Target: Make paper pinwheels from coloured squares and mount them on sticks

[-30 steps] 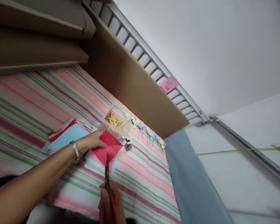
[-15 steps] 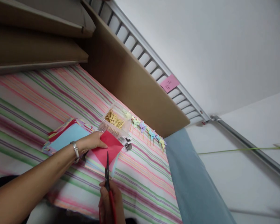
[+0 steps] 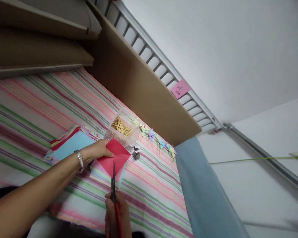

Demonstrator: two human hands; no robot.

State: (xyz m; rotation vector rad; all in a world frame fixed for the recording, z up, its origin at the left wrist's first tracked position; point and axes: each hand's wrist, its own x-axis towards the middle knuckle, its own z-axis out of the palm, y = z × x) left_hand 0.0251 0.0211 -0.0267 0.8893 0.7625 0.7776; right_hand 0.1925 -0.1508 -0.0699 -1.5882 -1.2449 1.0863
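Observation:
My left hand (image 3: 96,150) pinches a red square of paper (image 3: 115,158) by its left corner, holding it just above the striped cloth (image 3: 34,105). My right hand (image 3: 116,215) at the bottom edge grips red-handled scissors (image 3: 113,185). Their blades point up and reach into the lower corner of the red paper. A silver bracelet (image 3: 79,159) sits on my left wrist. Under the red sheet lie more pale coloured sheets.
A stack of coloured paper (image 3: 69,142) lies left of my hand. Behind it stands a clear box of wooden sticks (image 3: 121,127), a small metal stapler (image 3: 135,153) and a row of paper pinwheels (image 3: 157,140). Cardboard panels (image 3: 139,86) and a blue cloth (image 3: 201,188) border the surface.
The scissors have edged slightly upward into the red paper. My left hand keeps the paper in the same place.

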